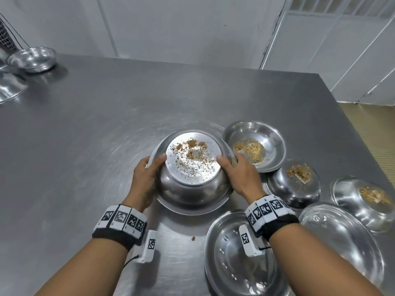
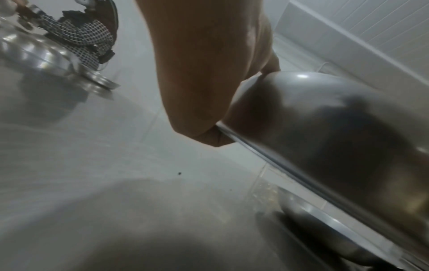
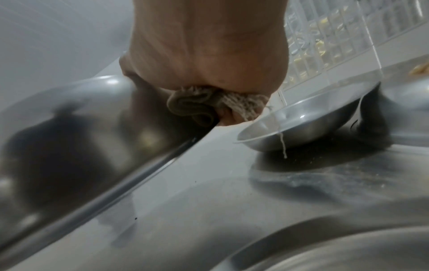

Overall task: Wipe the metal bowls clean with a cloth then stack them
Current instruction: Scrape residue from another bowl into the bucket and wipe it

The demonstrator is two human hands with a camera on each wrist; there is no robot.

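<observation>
An upturned metal bowl (image 1: 193, 174) sits near the middle of the table's (image 1: 89, 129) near edge, its flat base facing up and strewn with brown crumbs (image 1: 192, 153). The left hand (image 1: 145, 180) grips its left side, fingers curled round the wall with the thumb on the base. The right hand (image 1: 239, 176) holds the right side the same way, and the right wrist view shows a bunched cloth (image 3: 209, 106) tucked under its fingers against the bowl's wall, with a loose thread hanging down.

Just beyond the right hand stands an upright bowl (image 1: 254, 146) with yellowish crumbs in its bottom. Toward the table's right edge lie two more soiled bowls: an upturned one (image 1: 294, 184) with crumbs on its base, and another (image 1: 363, 201) at the very edge. At the near right corner are two large clean-looking bowls (image 1: 239, 253), partly hidden by the right forearm. A single crumb (image 1: 193, 238) lies on the table between the forearms.

At the far left corner rests a small bowl (image 1: 32, 58), with further metalware (image 1: 10, 86) beside it at the left edge.
</observation>
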